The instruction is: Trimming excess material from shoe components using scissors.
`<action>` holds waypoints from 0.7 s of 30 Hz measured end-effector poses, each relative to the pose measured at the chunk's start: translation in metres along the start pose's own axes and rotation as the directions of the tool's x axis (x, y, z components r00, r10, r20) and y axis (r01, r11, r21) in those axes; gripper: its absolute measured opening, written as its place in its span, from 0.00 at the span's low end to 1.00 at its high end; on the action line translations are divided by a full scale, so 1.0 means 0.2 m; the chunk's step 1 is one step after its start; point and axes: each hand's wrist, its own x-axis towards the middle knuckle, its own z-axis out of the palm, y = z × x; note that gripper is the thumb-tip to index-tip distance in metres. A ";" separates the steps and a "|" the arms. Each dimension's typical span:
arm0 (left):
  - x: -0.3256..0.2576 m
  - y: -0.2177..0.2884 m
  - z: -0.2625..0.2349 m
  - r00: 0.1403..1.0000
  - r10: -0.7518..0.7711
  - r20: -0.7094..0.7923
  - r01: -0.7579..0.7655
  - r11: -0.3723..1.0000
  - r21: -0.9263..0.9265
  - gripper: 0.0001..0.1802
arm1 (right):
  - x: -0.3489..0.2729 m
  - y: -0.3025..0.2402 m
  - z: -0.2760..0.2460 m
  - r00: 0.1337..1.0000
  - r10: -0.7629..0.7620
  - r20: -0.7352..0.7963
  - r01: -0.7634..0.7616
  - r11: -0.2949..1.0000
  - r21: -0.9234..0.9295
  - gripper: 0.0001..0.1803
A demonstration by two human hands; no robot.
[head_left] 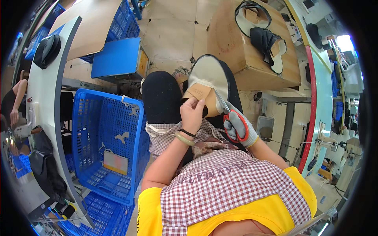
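My left hand [191,115], bare, with a black band and a pale bangle at the wrist, pinches the tan part of a shoe upper [209,72]. The piece lies over my lap, its cream lining showing, with a dark edge around it. In a grey glove, my right hand [239,126] grips scissors [248,133] by their red handles. Their blades run along the right side of the tan part, close to the left fingers. Whether the blades are touching the material, I cannot tell.
Left of my legs stands a blue plastic crate [138,157] with a few small pieces inside. A cardboard box [228,47] at the front right carries black-and-cream shoe uppers [264,43]. White worktables [53,84] flank both sides; a person's arm [17,100] shows at far left.
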 end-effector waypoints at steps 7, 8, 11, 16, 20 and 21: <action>0.21 -0.07 -0.16 0.911 -0.354 0.212 0.349 0.935 0.062 0.08 | -0.04 0.03 -0.06 0.999 -0.026 0.023 0.026 0.999 0.033 0.34; 0.20 -0.07 -0.16 0.913 -0.353 0.207 0.346 0.936 0.069 0.08 | -0.02 0.03 -0.06 0.999 -0.016 0.043 0.016 1.000 0.009 0.34; 0.10 0.01 -0.04 0.986 0.148 0.073 -0.156 0.700 0.697 0.11 | 0.01 0.03 -0.07 0.999 -0.005 0.034 0.001 0.996 0.088 0.34; 0.03 0.08 0.03 0.761 0.579 0.291 -0.531 0.299 0.793 0.12 | 0.03 0.02 -0.10 0.997 0.028 0.078 -0.037 0.992 0.123 0.35; 0.11 0.01 0.03 0.852 0.443 0.280 -0.503 0.542 0.673 0.07 | -0.01 -0.01 -0.07 0.997 0.022 0.077 -0.026 0.999 0.048 0.35; 0.14 0.00 0.03 0.915 0.324 0.240 -0.399 0.641 0.656 0.06 | -0.01 -0.01 -0.07 0.997 0.019 0.074 -0.022 0.998 0.053 0.35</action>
